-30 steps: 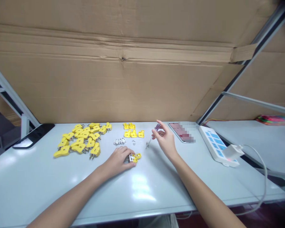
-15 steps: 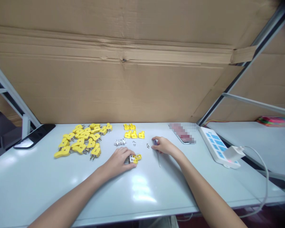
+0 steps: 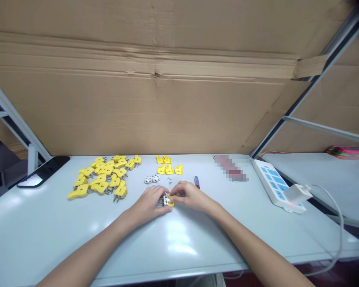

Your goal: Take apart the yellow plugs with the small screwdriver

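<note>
One plug (image 3: 166, 200), white with metal pins and yellow shell, is midway between the worktop's (image 3: 131, 247) front and back edges. The left hand (image 3: 149, 201) has its grip closed around it; the right hand's (image 3: 191, 195) fingertips touch there, how closed I cannot tell. Five yellow covers (image 3: 169, 170) lie toward the back edge, with two white cores (image 3: 151, 179) and one screwdriver (image 3: 196, 182) nearer.

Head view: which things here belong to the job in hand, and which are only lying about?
Seemingly in the job: white-and-yellow plug in the left hand, white inserts, yellow shells, tiny metal pieces, screwdriver, yellow plugs.

Apparently lying about: black slab, pixelated slab, power strip, white adapter.
</note>
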{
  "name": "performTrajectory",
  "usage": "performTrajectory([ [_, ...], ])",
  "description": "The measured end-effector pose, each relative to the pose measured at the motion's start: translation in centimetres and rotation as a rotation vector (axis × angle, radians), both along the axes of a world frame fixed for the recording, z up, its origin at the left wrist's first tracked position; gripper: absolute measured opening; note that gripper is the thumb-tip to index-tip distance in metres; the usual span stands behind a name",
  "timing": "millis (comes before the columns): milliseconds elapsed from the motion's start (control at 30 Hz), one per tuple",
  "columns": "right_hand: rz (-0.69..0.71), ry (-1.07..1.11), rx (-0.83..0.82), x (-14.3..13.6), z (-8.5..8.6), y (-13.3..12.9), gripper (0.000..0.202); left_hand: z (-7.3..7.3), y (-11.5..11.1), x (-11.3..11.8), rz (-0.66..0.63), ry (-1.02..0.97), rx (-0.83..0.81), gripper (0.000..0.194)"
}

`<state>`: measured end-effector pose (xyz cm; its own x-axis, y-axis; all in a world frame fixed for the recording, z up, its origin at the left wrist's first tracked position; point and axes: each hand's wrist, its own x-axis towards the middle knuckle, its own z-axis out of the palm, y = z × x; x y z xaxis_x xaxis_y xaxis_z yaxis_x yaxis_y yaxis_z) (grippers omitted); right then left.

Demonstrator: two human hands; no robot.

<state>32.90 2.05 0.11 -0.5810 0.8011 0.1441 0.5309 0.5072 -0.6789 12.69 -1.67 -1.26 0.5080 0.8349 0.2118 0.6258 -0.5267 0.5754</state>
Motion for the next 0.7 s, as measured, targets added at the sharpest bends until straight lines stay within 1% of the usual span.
performTrajectory([
  [100, -0.006, 0.037, -0.013, -0.1, -0.3, 0.1, 0.008, 0.0, 0.0, 0.0, 0.0, -0.013, 0.0, 0.025],
  [167, -0.029, 0.088, -0.079, 0.0, -0.3, 0.3, 0.007, 0.0, 0.0, 0.0, 0.02, -0.036, 0.026, 0.025],
  [267, -0.137, 0.22, -0.316, 0.1, -0.1, 0.6, 0.01, -0.1, 0.0, -0.2, 0.039, -0.084, 0.091, 0.024],
  [333, -0.195, 0.36, -0.533, -0.1, 0.0, 0.5, 0.013, 0.0, 0.0, -0.4, 0.027, -0.113, 0.143, 0.024],
  [400, -0.223, 0.519, -0.748, -0.5, 0.1, 0.1, 0.015, 0.0, 0.0, -0.5, 0.015, -0.115, 0.204, 0.024],
  [500, -0.27, 0.714, -0.98, -1.5, 0.1, -0.7, 0.015, 0.1, 0.0, -0.7, -0.001, -0.044, 0.288, 0.029],
  [600, -0.305, 0.853, -1.09, -2.5, 0.2, -1.4, 0.021, 0.2, 0.1, -1.0, -0.034, 0.095, 0.378, 0.033],
  [700, -0.343, 0.934, -1.19, -3.1, 0.4, -1.7, 0.024, 0.2, 0.2, -1.3, -0.089, 0.236, 0.509, 0.032],
])
